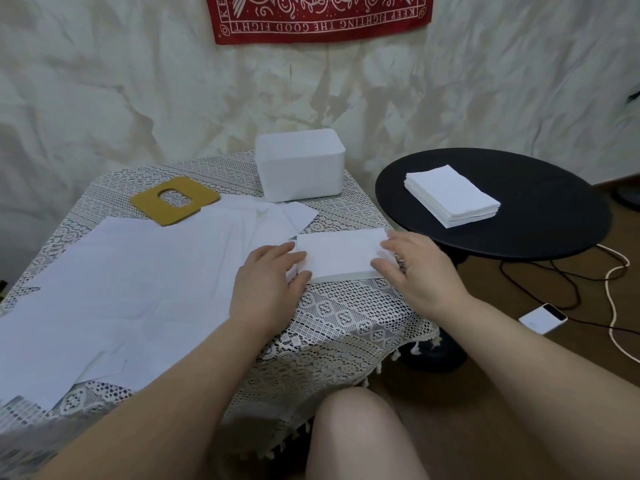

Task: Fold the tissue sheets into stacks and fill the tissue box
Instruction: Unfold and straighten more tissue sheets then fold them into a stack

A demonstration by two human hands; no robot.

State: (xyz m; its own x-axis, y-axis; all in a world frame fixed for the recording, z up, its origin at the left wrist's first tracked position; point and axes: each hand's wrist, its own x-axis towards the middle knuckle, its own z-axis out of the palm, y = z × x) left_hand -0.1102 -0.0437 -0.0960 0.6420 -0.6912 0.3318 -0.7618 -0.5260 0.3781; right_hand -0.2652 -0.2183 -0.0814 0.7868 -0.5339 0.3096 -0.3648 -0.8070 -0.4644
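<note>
A single head-worn wide-angle camera looks forward and down, close over the lace-covered table (332, 317), taking in the wall behind and the black round side table (540, 237) at right

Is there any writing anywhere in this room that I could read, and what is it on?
"KEEP FIGHTING THE GOOD FIGHT": red banner on the wall, along its lower border, printed upside down.
"KE...": banner's left border, cut off by the frame edge.
Banner's right border: letters too cut off to read.
Tissue box, cardboard lid, tissue stacks and the phone on the floor: no text visible.
</note>
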